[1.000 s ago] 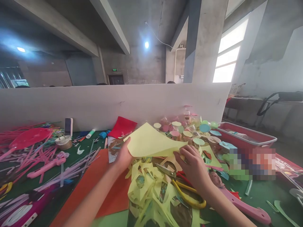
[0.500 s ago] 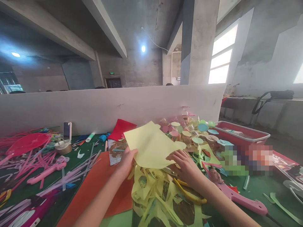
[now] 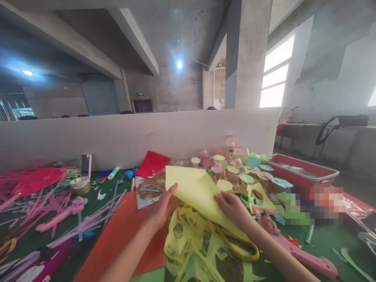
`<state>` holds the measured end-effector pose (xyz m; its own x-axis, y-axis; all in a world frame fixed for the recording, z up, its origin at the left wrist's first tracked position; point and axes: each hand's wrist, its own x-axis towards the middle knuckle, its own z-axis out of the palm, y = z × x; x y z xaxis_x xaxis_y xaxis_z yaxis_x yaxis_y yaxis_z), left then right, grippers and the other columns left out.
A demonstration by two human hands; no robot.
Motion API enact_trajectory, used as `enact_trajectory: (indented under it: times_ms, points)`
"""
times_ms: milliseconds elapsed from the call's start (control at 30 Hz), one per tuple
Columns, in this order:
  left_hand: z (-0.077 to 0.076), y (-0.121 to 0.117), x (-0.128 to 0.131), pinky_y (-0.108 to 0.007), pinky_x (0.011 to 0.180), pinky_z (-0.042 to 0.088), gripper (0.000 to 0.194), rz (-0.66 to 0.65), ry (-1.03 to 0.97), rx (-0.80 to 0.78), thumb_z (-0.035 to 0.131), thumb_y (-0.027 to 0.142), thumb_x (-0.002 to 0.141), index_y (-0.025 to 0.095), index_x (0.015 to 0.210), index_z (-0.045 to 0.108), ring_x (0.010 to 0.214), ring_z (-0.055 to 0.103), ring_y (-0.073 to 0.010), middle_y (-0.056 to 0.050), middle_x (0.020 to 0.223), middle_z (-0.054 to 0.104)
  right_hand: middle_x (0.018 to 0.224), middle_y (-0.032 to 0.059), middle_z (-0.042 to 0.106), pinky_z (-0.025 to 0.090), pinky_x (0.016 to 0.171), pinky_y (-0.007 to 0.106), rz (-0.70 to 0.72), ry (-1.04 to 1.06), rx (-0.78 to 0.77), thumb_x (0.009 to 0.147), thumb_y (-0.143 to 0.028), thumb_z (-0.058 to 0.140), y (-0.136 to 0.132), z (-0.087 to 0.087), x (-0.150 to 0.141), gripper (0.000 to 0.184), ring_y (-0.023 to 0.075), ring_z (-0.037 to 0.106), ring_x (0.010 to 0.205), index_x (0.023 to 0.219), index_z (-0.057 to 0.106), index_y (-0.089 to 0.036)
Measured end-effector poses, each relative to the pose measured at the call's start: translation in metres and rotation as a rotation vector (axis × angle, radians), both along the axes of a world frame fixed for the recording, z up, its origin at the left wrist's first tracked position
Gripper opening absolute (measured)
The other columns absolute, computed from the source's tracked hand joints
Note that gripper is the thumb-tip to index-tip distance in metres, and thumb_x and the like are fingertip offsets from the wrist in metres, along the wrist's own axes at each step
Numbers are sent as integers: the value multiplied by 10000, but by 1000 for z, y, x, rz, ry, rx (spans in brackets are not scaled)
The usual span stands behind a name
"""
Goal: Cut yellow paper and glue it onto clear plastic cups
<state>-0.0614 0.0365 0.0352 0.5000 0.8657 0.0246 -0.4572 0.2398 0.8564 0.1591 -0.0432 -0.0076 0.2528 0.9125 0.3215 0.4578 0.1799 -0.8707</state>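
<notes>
Both my hands hold a sheet of pale yellow paper [image 3: 190, 184] above the work surface. My left hand [image 3: 166, 205] pinches its left edge, thumb on top. At its right side my right hand [image 3: 233, 207] grips the sheet, fingers closed on it. Beneath the paper lies a heap of cut yellow paper scraps [image 3: 188, 243]. Yellow-handled scissors [image 3: 249, 256] rest on the scraps below my right hand, their blades hidden. Orange paper [image 3: 123, 235] lies under my left forearm.
Pink and lilac straws [image 3: 85, 221], a phone [image 3: 86, 165] and a cup [image 3: 80, 185] are on the left. Red paper [image 3: 152, 163] lies at the back. Round paper cutouts [image 3: 246, 178], a red bin [image 3: 305, 174] and a pink-handled tool [image 3: 311, 260] are on the right.
The yellow sheet has turned and tilted in my hands, its upper corner now lower. My right hand has moved from its lower edge to a firmer grip at the right side.
</notes>
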Motion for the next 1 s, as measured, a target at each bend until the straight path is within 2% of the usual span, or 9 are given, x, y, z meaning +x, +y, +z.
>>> enact_trajectory:
  times_ms: [133,333,467,533,600,700,833,933,1000]
  points:
    - [-5,1,2,-390,944,506,562,26,7,100,713,365,782,226,1296,534,1146,602,-285,-88,1246,643,519,-60,394,288,399,234,52,89,-56,860,-571,442,-2,3,-3,408,113,369,437,652,444,-220]
    - [-5,-1,11,-316,855,539,515,162,79,98,772,238,713,184,1200,613,1095,631,-276,-100,1170,684,584,-35,498,376,435,241,116,116,-21,868,-561,478,-9,8,-12,395,137,482,496,682,514,-214]
    - [3,-3,11,-336,841,558,439,204,-62,-2,706,185,761,157,1189,612,1004,677,-264,-107,1099,712,898,49,641,507,608,306,129,82,38,867,-565,494,-12,11,-12,391,212,619,744,789,648,-214]
    - [7,-2,9,-335,839,564,392,211,-139,-35,645,166,806,152,1195,607,976,688,-249,-102,1080,718,1102,75,609,507,789,370,114,60,70,861,-554,515,-12,12,-11,366,261,599,962,836,685,-231]
    - [8,0,8,-332,833,570,355,224,-181,-80,588,149,842,138,1196,607,956,695,-237,-100,1061,723,1249,90,539,430,939,459,71,46,91,849,-551,536,-12,11,-10,347,314,490,1157,832,697,-245]
    - [10,2,6,-324,833,573,337,256,-220,-134,532,129,870,117,1199,605,944,697,-225,-97,1035,731,1339,105,469,334,1015,548,-7,53,107,826,-570,551,-11,8,-8,367,362,344,1286,738,673,-235]
    - [15,2,4,-326,852,565,355,272,-284,-163,487,106,875,114,1212,599,948,694,-218,-87,1014,737,1230,121,538,411,969,482,-15,108,104,829,-583,548,-9,7,-7,389,338,459,1209,753,657,-217]
    - [20,1,3,-323,854,560,379,273,-315,-153,463,93,867,127,1218,602,954,691,-215,-76,1013,739,1082,89,598,506,827,368,43,154,108,840,-592,534,-9,8,-7,412,260,602,959,752,637,-204]
    - [23,0,3,-308,843,559,389,291,-318,-145,456,83,857,128,1213,606,947,692,-209,-73,1001,742,927,58,608,520,686,313,47,182,110,834,-599,540,-8,9,-7,425,210,606,786,700,591,-199]
